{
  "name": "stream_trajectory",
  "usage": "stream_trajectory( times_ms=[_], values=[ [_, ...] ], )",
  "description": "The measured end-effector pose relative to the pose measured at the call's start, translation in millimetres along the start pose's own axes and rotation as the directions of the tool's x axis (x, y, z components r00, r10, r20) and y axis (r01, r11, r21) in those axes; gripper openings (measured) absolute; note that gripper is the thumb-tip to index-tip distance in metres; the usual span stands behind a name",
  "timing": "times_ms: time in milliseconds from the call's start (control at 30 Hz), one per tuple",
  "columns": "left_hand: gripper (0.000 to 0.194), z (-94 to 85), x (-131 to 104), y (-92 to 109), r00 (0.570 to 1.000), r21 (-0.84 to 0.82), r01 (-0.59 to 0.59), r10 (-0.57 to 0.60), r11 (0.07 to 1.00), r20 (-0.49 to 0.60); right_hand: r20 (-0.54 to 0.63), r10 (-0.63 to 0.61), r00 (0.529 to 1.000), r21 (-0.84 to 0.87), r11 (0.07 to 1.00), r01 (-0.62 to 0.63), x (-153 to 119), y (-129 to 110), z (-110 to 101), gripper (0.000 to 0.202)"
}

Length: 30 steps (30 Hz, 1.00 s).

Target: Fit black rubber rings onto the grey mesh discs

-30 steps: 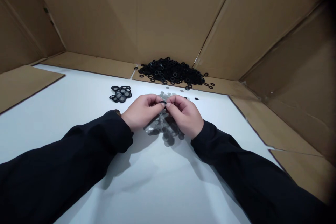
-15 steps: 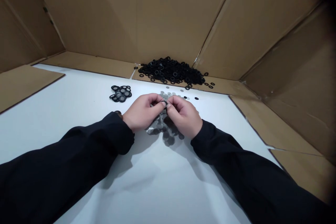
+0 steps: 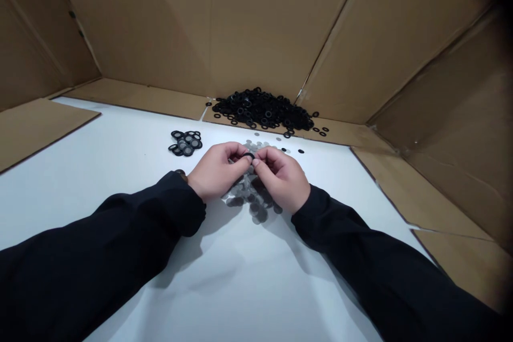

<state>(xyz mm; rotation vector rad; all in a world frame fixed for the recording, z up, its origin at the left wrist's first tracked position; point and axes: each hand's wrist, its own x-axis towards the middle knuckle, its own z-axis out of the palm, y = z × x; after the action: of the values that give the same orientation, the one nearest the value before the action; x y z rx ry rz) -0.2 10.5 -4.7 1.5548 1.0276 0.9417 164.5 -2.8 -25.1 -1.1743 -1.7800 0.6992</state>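
Between the fingertips of both hands is a small black ring, partly covered by the thumbs. My left hand pinches its left side, and my right hand pinches it from the right. Whether a disc sits inside the ring is hidden. Under the hands lies a spread of thin grey mesh-like discs on the white table. Left of my left hand is a small cluster of black rings with grey discs in them.
A large heap of black rings rests on cardboard by the back wall. Some loose rings lie around it. Two small black pieces lie right of the discs. Cardboard walls stand at the back and sides.
The fingertips have shifted slightly around the ring, and more of its black edge shows now. Both hands stay in nearly the same place; the piles look the same.
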Motion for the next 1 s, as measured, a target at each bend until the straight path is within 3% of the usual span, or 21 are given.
stream_trajectory(
  times_ms=[267,500,633,767,900,1000],
  values=[
    [0.019,-0.3,0.6,0.4,1.0,-0.045,-0.003,0.003,0.999,-0.005,-0.001,0.005,1.0,0.021,1.0,-0.005,-0.3,-0.9,1.9,0.016],
    [0.019,-2.5,0.7,0.3,1.0,0.045,-0.002,0.001,0.999,0.029,-0.022,-0.03,0.999,-0.079,0.996,0.028,-1.6,2.3,-1.2,0.015],
    [0.018,-2.3,0.5,0.4,1.0,0.017,0.008,-0.008,1.0,0.002,-0.031,-0.103,0.994,-0.158,0.983,0.097,-2.1,1.0,-1.3,0.012],
    [0.017,-0.8,0.3,2.5,0.999,-0.025,0.007,-0.006,1.0,0.034,-0.071,-0.24,0.968,-0.266,0.94,0.213,-1.1,-1.0,-0.8,0.033],
    [0.017,-0.4,-0.6,2.1,0.997,0.021,0.004,-0.005,1.0,0.077,-0.064,-0.338,0.939,-0.317,0.899,0.302,0.3,-2.5,-3.0,0.017],
    [0.017,-1.6,-0.7,0.6,0.996,0.016,0.005,-0.007,1.0,0.09,-0.039,-0.371,0.928,-0.29,0.893,0.344,0.4,-1.1,-5.0,0.02]
  ],
)
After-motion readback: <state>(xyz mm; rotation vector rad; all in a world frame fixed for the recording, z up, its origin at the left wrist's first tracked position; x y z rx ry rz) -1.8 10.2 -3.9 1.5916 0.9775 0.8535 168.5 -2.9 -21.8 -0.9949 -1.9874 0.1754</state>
